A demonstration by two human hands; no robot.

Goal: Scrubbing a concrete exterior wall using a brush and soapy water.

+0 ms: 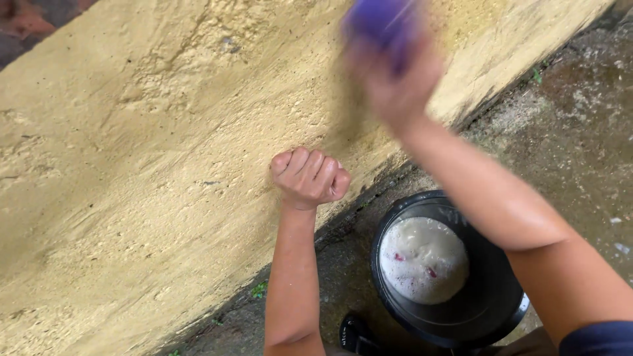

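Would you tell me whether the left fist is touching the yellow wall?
Touching: the head view shows the closed left fist pressed knuckles-first against the yellow wall, no gap visible.

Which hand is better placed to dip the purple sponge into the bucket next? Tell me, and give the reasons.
Right, probably. The right hand already grips the purple sponge against the yellow wall, above the black bucket of soapy water. The left hand is an empty fist resting on the wall.

Outdoor yard: rough yellow wall [145,171], wet concrete ground [580,118], black wash bucket [491,303].

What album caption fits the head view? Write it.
Right hand holds a purple object against yellow wall; left hand fisted.
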